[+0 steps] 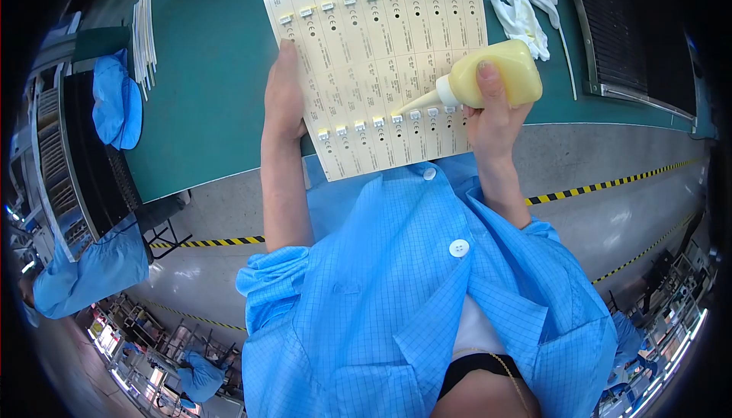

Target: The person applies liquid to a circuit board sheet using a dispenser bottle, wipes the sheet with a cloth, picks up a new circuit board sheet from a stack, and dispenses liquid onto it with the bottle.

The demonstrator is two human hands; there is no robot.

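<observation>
Right hand (497, 122) clasps yellow bottle (515, 69); left hand (285, 96), partly hidden, apparently pinches printed panel (374, 64)

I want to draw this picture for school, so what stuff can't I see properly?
All in the head view:
Left hand: most fingers are hidden behind the panel.
Right hand: some fingers are hidden behind the yellow bottle.
Panel: its far edge is cut off by the picture's top.
Print: too small to read.
Nozzle: its tip is too small to tell whether it touches anything.
</observation>
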